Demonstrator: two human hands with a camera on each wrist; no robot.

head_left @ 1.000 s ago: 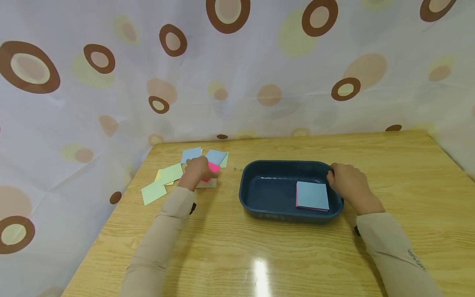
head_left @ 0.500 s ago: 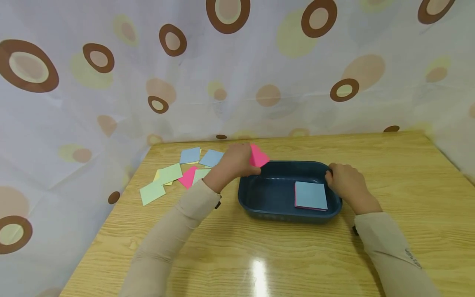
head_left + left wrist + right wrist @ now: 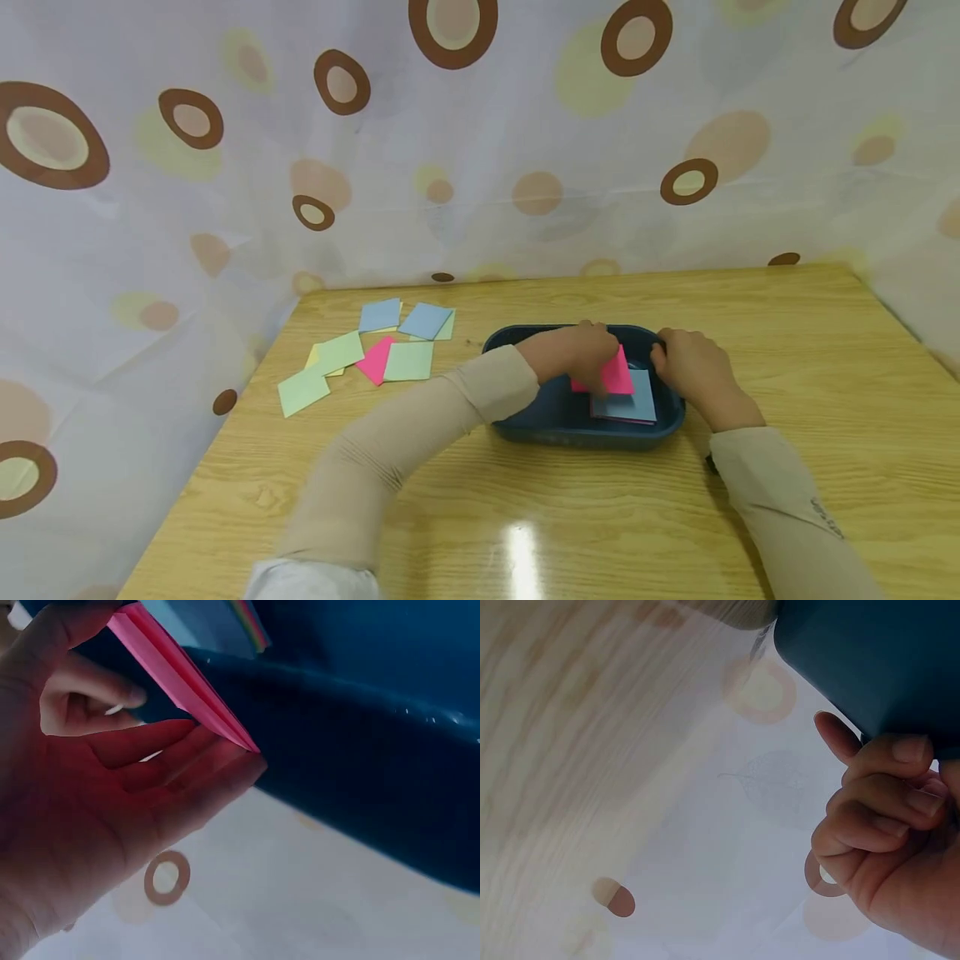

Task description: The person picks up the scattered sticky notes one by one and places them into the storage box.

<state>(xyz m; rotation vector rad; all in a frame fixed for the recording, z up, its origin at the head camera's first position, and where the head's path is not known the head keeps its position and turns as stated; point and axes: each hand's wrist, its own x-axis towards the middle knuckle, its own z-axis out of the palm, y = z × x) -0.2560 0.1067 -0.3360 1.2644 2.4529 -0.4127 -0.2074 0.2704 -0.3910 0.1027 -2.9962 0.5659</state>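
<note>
In the head view my left hand (image 3: 581, 354) reaches into the dark blue tray (image 3: 555, 435) and holds a pink sticky note pad (image 3: 618, 375) over a stack topped by a light blue square (image 3: 637, 398). The left wrist view shows the pink pad (image 3: 184, 679) edge-on, as thin folded layers, pinched between thumb and fingers. The stack's edge there has several colours. My right hand (image 3: 697, 371) grips the tray's right end at the rim; in the right wrist view its curled fingers (image 3: 889, 791) lie against the tray's outer wall (image 3: 870, 667).
Left of the tray, paper squares lie spread on the wooden table (image 3: 450, 517): blue ones (image 3: 425, 321), pale green ones (image 3: 408, 362), a pink one (image 3: 372, 360) and yellow ones partly covered. A patterned curtain (image 3: 487, 150) hangs behind the table and along its left side.
My left hand has picked the pink pad up from the spread squares and carried it right, into the tray above the stack. The right hand keeps its grip on the tray.
</note>
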